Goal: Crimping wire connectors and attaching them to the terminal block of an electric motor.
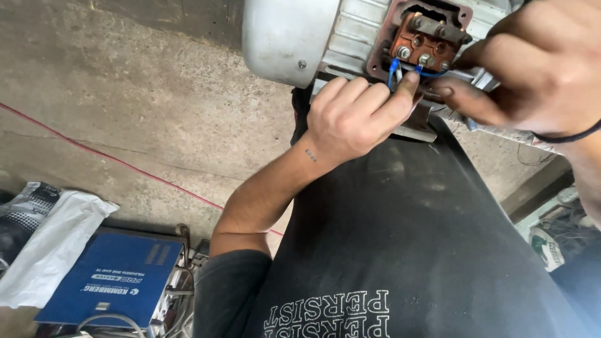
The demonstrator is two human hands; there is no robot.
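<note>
- A grey motor (294,37) lay on the person's lap, its terminal box (426,37) open and the cover off; nothing in view showed where the cover was.
- Inside the box sat a red-brown terminal block (421,39) with several studs and nuts. This block serves as the landmark for the places below.
- Two blue wires (393,70) ran down from the block's lower edge, and their ends seemed to sit already on the lower studs. Whether their nuts were tight could not be told.
- The left hand (350,116) was just below the block, fingers curled, the thumb tip pressed against the blue wires near where they left the studs.
- The right hand (532,69) was to the right of the block, fingers bent and drawn together, its fingertips touching the box's right edge beside the wires. Whether it pinched anything small could not be told.
- Judged from this, the wiring was partly done: the lower studs carried wires, while the upper studs looked bare of leads, and the box was not yet closed.
- Far below and left of the block, a blue machine (119,281) stood on the concrete floor (125,94), a white bag (56,244) beside it, and a red cord (94,150) crossed the floor.
</note>
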